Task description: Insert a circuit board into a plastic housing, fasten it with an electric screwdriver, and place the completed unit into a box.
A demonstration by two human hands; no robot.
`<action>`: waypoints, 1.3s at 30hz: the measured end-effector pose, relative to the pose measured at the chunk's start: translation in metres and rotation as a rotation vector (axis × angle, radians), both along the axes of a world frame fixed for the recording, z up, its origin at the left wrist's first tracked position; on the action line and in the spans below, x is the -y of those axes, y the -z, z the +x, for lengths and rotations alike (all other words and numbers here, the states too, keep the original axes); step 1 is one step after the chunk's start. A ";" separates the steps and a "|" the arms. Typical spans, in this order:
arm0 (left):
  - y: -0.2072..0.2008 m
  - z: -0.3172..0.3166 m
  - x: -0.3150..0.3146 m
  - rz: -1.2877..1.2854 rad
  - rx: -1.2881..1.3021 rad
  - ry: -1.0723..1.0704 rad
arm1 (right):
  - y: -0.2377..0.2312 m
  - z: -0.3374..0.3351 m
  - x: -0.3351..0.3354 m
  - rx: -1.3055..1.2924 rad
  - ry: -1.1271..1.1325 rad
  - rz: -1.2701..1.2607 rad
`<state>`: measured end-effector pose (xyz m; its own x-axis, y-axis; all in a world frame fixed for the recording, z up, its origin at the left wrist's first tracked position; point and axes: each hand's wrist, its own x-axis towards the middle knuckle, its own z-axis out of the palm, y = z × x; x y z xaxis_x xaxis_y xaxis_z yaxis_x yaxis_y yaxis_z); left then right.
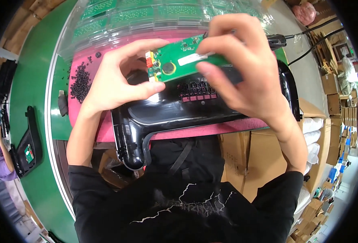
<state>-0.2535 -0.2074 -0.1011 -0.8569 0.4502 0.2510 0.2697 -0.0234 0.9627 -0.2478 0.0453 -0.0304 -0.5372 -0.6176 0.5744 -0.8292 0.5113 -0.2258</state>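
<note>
A green circuit board (pixel 177 67) is held up and tilted between my two hands. It carries a round dark part, a white label strip and red and yellow connectors on its left end. My left hand (pixel 120 75) grips that end, thumb below and fingers above. Curled over the other end, my right hand (pixel 243 65) has its thumb and fingers at the board's right part; some fingertips are hidden. Beneath the board lies a glossy black plastic housing (pixel 158 111), with a slotted opening (pixel 199 91) near its middle.
The housing rests on a pink mat (pixel 179 131). Small black pieces (pixel 80 83) are heaped at the left. Clear trays (pixel 118 20) of green boards stand behind. Black cables (pixel 312 28) run off right. A co-worker in a purple sleeve (pixel 4 166) sits far left beside another black housing (pixel 31 139).
</note>
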 end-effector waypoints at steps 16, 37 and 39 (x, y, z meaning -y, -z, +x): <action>-0.004 -0.001 0.000 -0.435 -0.434 0.308 | 0.038 0.051 -0.052 1.109 0.163 -0.320; -0.001 -0.005 -0.018 -0.818 -0.275 0.183 | 0.079 0.013 -0.060 0.661 0.130 -0.103; -0.001 -0.006 -0.018 -0.818 -0.279 0.188 | 0.079 0.013 -0.058 0.657 0.132 -0.094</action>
<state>-0.2593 -0.1896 -0.0998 -0.7064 0.7074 -0.0221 0.5583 0.5762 0.5969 -0.2350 0.1036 -0.1089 -0.8608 -0.4860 0.1510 -0.4364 0.5522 -0.7103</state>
